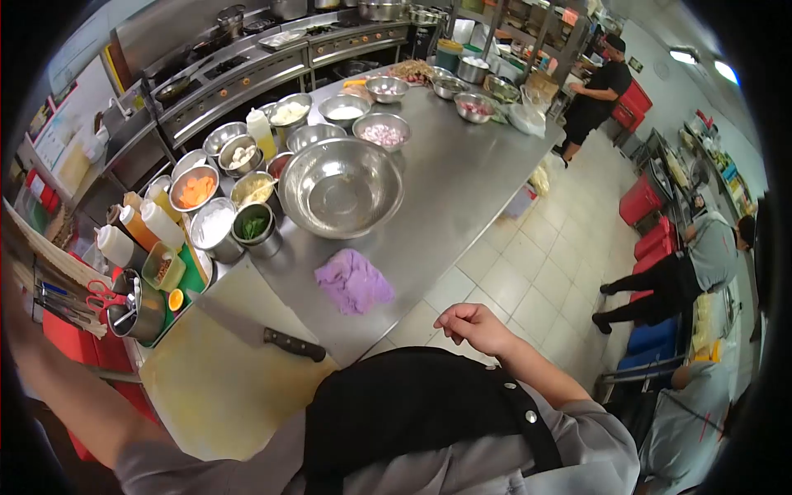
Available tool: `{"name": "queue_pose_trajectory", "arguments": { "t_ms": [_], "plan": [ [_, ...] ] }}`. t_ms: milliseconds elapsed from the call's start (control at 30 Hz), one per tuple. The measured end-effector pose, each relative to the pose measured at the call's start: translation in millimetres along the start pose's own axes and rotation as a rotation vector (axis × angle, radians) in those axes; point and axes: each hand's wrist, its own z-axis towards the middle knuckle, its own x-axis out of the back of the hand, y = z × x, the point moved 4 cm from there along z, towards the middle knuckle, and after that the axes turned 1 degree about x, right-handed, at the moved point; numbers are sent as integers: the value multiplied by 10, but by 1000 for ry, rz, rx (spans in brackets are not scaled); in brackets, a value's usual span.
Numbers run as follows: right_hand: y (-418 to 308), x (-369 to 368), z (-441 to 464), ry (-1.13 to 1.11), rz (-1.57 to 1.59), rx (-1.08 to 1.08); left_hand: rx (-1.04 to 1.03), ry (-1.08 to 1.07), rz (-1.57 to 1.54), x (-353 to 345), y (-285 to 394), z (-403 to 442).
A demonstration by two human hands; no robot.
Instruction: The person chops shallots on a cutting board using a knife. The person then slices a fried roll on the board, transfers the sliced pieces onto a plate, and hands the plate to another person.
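We seem between steps, our right hand [478, 327] empty, its grip slack, and we cannot tell our unseen left hand's; lifting the knife [276, 337] calls for grasping its handle.

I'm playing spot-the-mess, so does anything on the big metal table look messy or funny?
Just a little: the purple cloth lies crumpled on the steel table, near the big metal bowl. It looks untidy because it's bunched up, not folded. I can't see any clear spill or damage.
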Motion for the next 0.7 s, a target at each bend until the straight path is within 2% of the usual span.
{"name": "queue_pose_trajectory", "arguments": {
  "t_ms": [33, 67, 167, 233, 333, 400, 533, 600, 667, 700],
  "plan": [
    [-80, 120, 70, 1, -21, 26, -37, -286, -63, -473, 309, -382],
    [-147, 221, 145, -1, -36, 48, 119, -490, -108, -688, 450, -925],
    [-431, 690, 654, 52, -48, 172, 731, -740, -195, -1126, 509, -2301],
    [-705, 1037, 1091, 123, -44, 234, 1003, -761, -130, -1248, 430, -2973],
    [-1184, 1464, 1845, 245, -1, 360, 1250, -660, -29, -1428, 667, -3484],
    [-1347, 1806, 2515, 256, 123, 417, 1319, -595, 24, -1497, 885, -3646],
    [-1469, 2435, 3947, 269, 277, 302, 1425, -330, 256, -1569, 1211, -3804],
    [-1463, 2688, 4720, 277, 109, 306, 1385, -162, 526, -1397, 1427, -4043],
    [-1505, 2963, 5472, 285, -129, 291, 1439, 58, 727, -1066, 1798, -4420],
    [-1646, 3035, 5762, 237, -191, 340, 1360, 149, 886, -1102, 1994, -4482]
  ]
}}
